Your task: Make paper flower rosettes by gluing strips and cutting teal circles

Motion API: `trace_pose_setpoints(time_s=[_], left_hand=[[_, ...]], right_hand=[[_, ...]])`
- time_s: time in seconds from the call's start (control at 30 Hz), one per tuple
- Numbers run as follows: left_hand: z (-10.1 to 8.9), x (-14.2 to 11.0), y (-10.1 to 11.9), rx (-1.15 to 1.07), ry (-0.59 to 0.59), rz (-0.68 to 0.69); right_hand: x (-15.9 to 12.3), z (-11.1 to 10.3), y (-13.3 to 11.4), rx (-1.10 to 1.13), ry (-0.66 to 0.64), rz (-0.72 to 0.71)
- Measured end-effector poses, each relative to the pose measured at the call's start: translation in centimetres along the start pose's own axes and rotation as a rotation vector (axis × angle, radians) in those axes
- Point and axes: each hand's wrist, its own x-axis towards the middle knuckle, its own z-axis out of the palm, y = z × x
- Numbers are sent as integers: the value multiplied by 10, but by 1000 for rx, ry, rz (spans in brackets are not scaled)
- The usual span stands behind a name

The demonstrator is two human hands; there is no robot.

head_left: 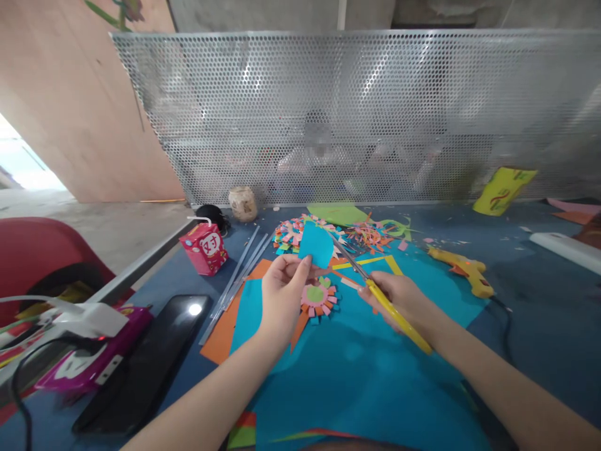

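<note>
Between thumb and fingers, my left hand point(286, 288) pinches a small piece of blue paper point(315, 244), its right side cut to a curve. My right hand point(404, 297) is wrapped around the handles of yellow-handled scissors point(392, 310). Their blades point up and left, with the tips at the paper's right edge. Just below my left fingers lies a layered paper flower point(319, 295) with a green centre and a fringed pink, orange and blue rim. Large blue paper sheets point(357, 382) spread beneath both hands, with orange paper point(220, 335) sticking out at the left.
Fringed paper pieces and shreds point(370, 233) heap behind my hands. Glue sticks point(235, 285), a red drink carton point(205, 247), a black phone point(145, 360) and a purple power strip point(101, 351) are left. A yellow glue gun point(464, 269) lies right. A perforated metal screen point(282, 113) borders the back.
</note>
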Motion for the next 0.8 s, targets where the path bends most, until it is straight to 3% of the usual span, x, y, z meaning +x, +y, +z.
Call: trace_pose_setpoints(time_s=[0.13, 0.3, 0.63, 0.8], left_hand=[[-3, 4, -2, 77, 36, 52], [-2, 1, -2, 122, -30, 54], [-4, 5, -4, 123, -24, 83], [-7, 9, -3, 155, 24, 139]], right_hand=[[-1, -2, -4, -7, -9, -9], [0, -3, -4, 49, -60, 30], [0, -3, -4, -99, 67, -30], [-1, -6, -4, -107, 53, -25]])
